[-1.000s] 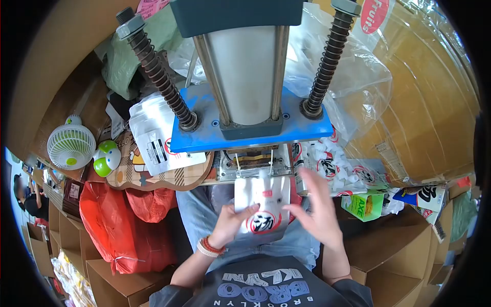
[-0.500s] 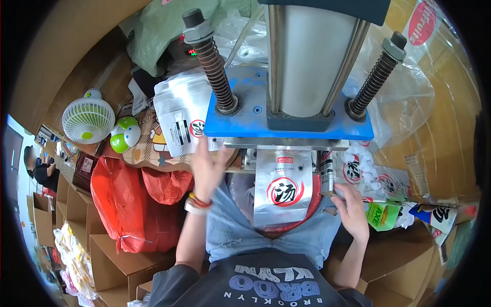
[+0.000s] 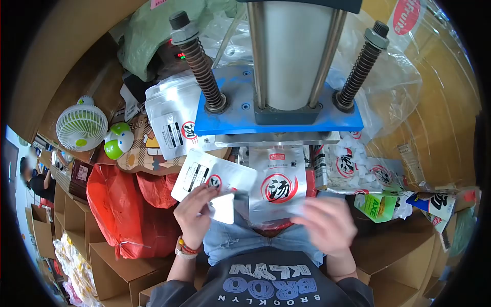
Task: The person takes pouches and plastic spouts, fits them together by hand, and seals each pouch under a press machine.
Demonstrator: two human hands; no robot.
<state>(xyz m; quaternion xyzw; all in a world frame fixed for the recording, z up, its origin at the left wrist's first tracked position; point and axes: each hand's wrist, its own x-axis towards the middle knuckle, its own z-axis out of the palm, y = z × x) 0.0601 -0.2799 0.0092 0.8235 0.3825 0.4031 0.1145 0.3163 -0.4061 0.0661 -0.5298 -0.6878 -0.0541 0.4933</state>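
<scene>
My left hand [image 3: 193,215] is closed on a silver pouch [image 3: 232,176] with a black label and a red ring, holding it tilted above my lap. Another silver pouch [image 3: 276,166], marked with a red ring and a black character, hangs with its top edge under the press [image 3: 280,126]. My right hand [image 3: 330,222] is smeared by motion beside that pouch's lower right corner. A pale blur shows at its fingertips, and I cannot tell whether they grip anything. Left of the press lies a stack of silver pouches [image 3: 166,115].
Spring posts [image 3: 198,66] rise from the blue plate. At left are a white fan [image 3: 82,128], a green-and-white round object [image 3: 118,140] and a red plastic bag [image 3: 115,215]. Printed packaging [image 3: 342,169] and small white pieces [image 3: 364,159] lie at right. Cardboard boxes [image 3: 123,263] stand below.
My left hand has come back from near the stack and now holds a pouch. My right hand has moved left from the packaging to the hanging pouch's lower corner. The camera view has shifted slightly.
</scene>
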